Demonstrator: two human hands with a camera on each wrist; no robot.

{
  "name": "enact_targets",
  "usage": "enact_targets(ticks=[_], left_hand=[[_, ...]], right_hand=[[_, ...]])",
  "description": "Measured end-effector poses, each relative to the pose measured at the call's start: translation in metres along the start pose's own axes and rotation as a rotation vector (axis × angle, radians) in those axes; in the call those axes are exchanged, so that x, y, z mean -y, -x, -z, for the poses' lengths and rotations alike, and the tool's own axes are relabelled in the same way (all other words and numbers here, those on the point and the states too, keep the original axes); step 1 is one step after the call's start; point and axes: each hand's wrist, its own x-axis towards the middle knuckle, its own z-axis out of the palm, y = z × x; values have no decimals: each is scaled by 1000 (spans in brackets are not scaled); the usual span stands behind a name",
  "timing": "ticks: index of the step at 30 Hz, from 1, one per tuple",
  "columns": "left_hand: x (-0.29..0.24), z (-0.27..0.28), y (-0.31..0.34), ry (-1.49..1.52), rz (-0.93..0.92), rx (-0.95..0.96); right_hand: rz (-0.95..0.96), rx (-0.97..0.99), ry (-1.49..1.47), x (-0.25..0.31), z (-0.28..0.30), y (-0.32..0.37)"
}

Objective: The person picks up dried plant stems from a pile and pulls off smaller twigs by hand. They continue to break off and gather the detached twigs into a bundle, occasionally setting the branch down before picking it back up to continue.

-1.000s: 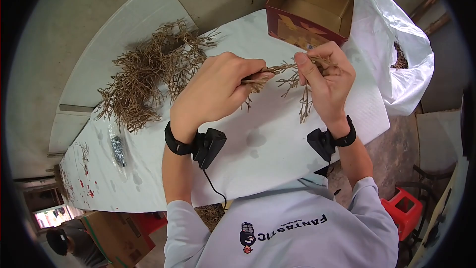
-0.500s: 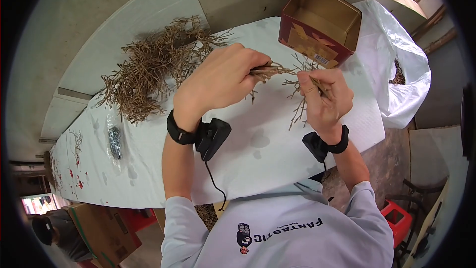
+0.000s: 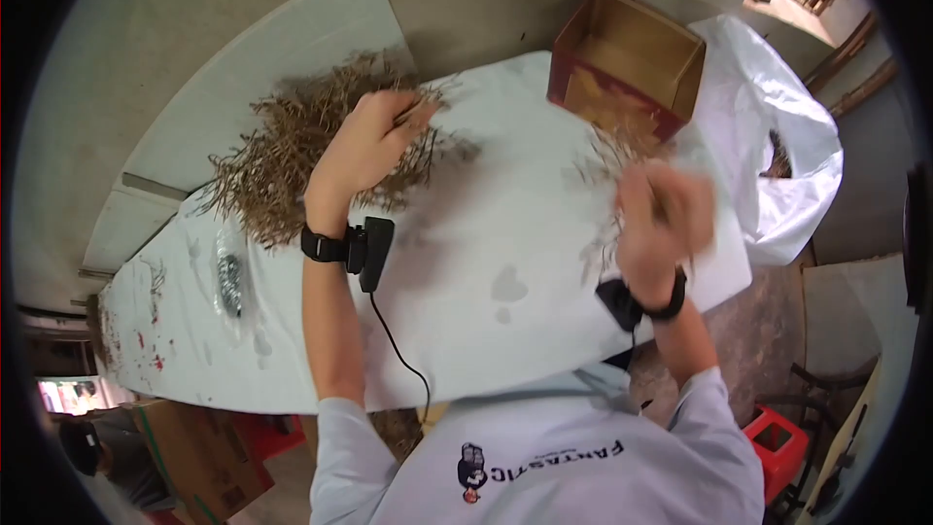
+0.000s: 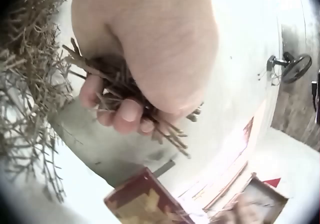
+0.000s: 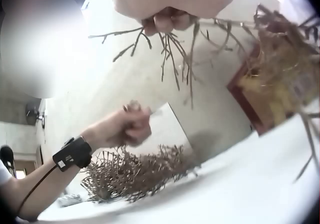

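My left hand (image 3: 362,148) is over the right part of a heap of dry, branching brown twigs (image 3: 277,160). In the left wrist view its fingers curl round a bundle of short twig pieces (image 4: 117,81), whose ends stick out past the thumb and fingers. Over the table's right side, my right hand (image 3: 663,219) is blurred. It grips forked dry twigs (image 5: 175,59), which spread out below its fingers in the right wrist view. More twigs fan out near the dark red box (image 3: 607,97).
The box, gold inside, stands at the back of the white-covered table (image 3: 457,331). Right of it lies a white plastic bag (image 3: 807,204) holding brown material. A clear packet (image 3: 229,282) lies at the left. A red stool (image 3: 777,452) stands lower right; another person (image 3: 112,457) is lower left.
My hands have moved apart. The left went leftward to the heap with its twig bundle; the right shifted a little right and down, still holding branching twigs.
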Motion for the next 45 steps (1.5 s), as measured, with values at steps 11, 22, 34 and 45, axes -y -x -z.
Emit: enact_targets(ticks=[11, 22, 34, 45], left_hand=[[-57, -34, 2, 657, -135, 46], [-53, -66, -9, 699, -160, 3], [-74, -66, 5, 395, -145, 264], [-66, -63, 1, 708, -150, 284]], right_hand=[[-1019, 340, -949, -16, -34, -6], [-999, 433, -1289, -33, -25, -8], [-986, 555, -778, -27, -19, -17], [-855, 473, -651, -42, -15, -18]])
